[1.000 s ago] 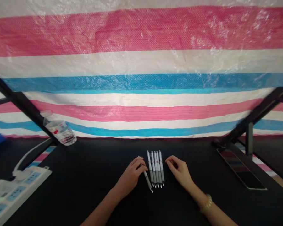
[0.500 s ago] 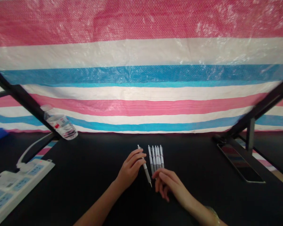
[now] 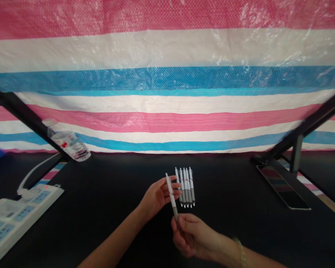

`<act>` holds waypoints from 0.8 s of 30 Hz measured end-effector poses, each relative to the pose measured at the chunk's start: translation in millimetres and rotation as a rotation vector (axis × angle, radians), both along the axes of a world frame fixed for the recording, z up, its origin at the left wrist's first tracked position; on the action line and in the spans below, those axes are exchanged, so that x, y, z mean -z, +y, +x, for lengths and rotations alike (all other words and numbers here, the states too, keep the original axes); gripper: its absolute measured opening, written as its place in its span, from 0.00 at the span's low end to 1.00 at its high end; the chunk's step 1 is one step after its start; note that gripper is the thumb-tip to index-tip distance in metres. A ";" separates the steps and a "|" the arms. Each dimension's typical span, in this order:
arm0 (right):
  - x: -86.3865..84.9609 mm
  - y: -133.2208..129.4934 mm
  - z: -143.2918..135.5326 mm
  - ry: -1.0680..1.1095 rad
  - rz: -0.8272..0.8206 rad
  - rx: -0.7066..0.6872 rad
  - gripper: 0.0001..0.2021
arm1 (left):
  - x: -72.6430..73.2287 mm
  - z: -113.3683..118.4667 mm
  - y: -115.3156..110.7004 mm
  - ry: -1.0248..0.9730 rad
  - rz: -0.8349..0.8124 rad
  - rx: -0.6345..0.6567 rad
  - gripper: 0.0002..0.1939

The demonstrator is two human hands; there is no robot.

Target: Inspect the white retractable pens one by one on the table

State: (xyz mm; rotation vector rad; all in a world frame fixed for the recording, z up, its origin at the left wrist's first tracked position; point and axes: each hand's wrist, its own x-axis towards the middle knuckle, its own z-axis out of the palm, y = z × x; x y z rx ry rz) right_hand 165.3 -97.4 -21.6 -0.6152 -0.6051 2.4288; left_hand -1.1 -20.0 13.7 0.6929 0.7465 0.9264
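A white pen with a grey grip (image 3: 171, 193) is tilted in front of the row of pens. My right hand (image 3: 194, 234) pinches its lower end between thumb and fingers. Behind the pen's upper part is my left hand (image 3: 159, 195), its fingers apart and pointing right; whether it touches the pen is not clear. Several similar white and grey pens (image 3: 187, 188) lie side by side on the black table (image 3: 123, 178), just beyond my left fingertips.
A power strip (image 3: 25, 216) with a white plug and cable lies at the left. A clear plastic bottle (image 3: 72, 146) leans near the left black frame bar. At the right, a dark phone (image 3: 283, 188) lies by another bar. Striped sheeting (image 3: 167, 123) hangs behind.
My right hand has moved to the pen's lower end and closed on it. My left fingers have loosened from the pen. The other pens' tips now show. The view has tilted slightly down.
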 end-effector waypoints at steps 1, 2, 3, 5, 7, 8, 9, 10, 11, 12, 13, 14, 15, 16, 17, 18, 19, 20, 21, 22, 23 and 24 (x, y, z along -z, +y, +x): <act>0.5 0.4 0.2 -0.005 -0.008 0.007 0.20 | -0.4 -0.4 0.9 -0.016 -0.040 0.032 0.25; 0.5 1.1 0.3 -0.011 -0.010 0.011 0.20 | -0.4 -0.9 1.4 -0.014 -0.048 0.048 0.23; 0.1 1.7 0.4 -0.018 -0.008 0.010 0.22 | -0.2 -1.3 1.3 0.000 -0.036 0.042 0.21; -1.3 2.8 0.1 -0.039 -0.009 -0.011 0.25 | -0.4 -1.2 0.1 0.040 -0.024 0.028 0.20; -2.4 3.0 -1.0 -0.057 -0.022 -0.040 0.24 | -1.8 -0.3 -1.4 0.071 -0.042 0.025 0.21; -2.5 2.6 -1.7 -0.064 -0.031 -0.049 0.23 | -2.9 0.3 -2.1 0.085 -0.051 0.020 0.21; -2.4 2.0 -2.6 -0.067 -0.040 -0.053 0.23 | -4.0 0.8 -2.7 0.098 -0.060 0.013 0.22; -2.0 1.1 -3.5 -0.068 -0.044 -0.052 0.23 | -5.1 1.3 -3.1 0.110 -0.065 0.009 0.23; -1.5 0.0 -4.3 -0.069 -0.044 -0.047 0.23 | -6.1 1.7 -3.5 0.120 -0.068 0.004 0.24; -1.0 -1.2 -5.2 -0.072 -0.043 -0.037 0.23 | -6.9 2.1 -3.8 0.131 -0.066 0.000 0.24; -0.6 -2.4 -5.9 -0.076 -0.042 -0.025 0.24 | -7.4 2.4 -4.2 0.140 -0.059 -0.005 0.24; -0.5 -3.5 -6.6 -0.084 -0.042 -0.012 0.24 | -7.7 2.7 -4.5 0.148 -0.049 -0.011 0.24; -0.7 -4.5 -7.1 -0.093 -0.042 0.000 0.24 | -7.6 3.0 -4.8 0.155 -0.037 -0.017 0.24; -1.2 -5.3 -7.6 -0.105 -0.043 0.013 0.23 | -7.3 3.4 -5.2 0.164 -0.026 -0.025 0.23; -2.1 -6.0 -8.1 -0.118 -0.044 0.024 0.23 | -6.8 3.7 -5.5 0.174 -0.016 -0.029 0.23; -3.2 -6.5 -8.5 -0.132 -0.044 0.035 0.23 | -6.2 4.1 -5.9 0.186 -0.006 -0.033 0.22; -4.6 -6.8 -8.8 -0.146 -0.044 0.047 0.23 | -5.6 4.4 -6.3 0.198 0.002 -0.039 0.22; -6.0 -7.0 -9.0 -0.160 -0.042 0.062 0.23 | -5.0 4.7 -6.7 0.209 0.011 -0.048 0.21; -7.5 -7.0 -8.9 -0.174 -0.040 0.078 0.22 | -4.6 4.9 -7.0 0.215 0.020 -0.062 0.21; -8.9 -6.8 -8.5 -0.187 -0.036 0.093 0.22 | -4.4 5.1 -7.2 0.212 0.025 -0.079 0.20; -10.1 -6.4 -7.7 -0.197 -0.029 0.108 0.21 | -4.3 5.2 -7.2 0.202 0.026 -0.095 0.21; -11.0 -5.9 -6.5 -0.199 -0.027 0.119 0.21 | -4.3 5.2 -7.0 0.186 0.024 -0.107 0.21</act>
